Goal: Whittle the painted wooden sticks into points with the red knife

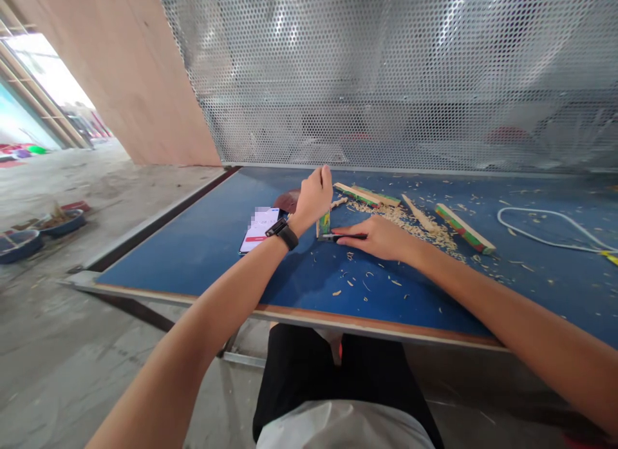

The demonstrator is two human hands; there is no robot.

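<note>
My left hand (315, 196), with a black watch on its wrist, is closed around a short painted wooden stick (323, 223) held upright on the blue table (203, 243). My right hand (379, 236) lies low beside it, fingers closed on a thin dark-handled blade (340, 237) whose tip meets the foot of the stick. Wood shavings (415, 227) are scattered just behind and in front of both hands.
A phone (261, 230) with a lit screen lies left of my left hand, a dark round object (287, 200) behind it. More painted sticks (367, 195) (464, 228) lie further back, a white cord (545, 227) at the right. A perforated metal screen (386, 75) closes the table's far side.
</note>
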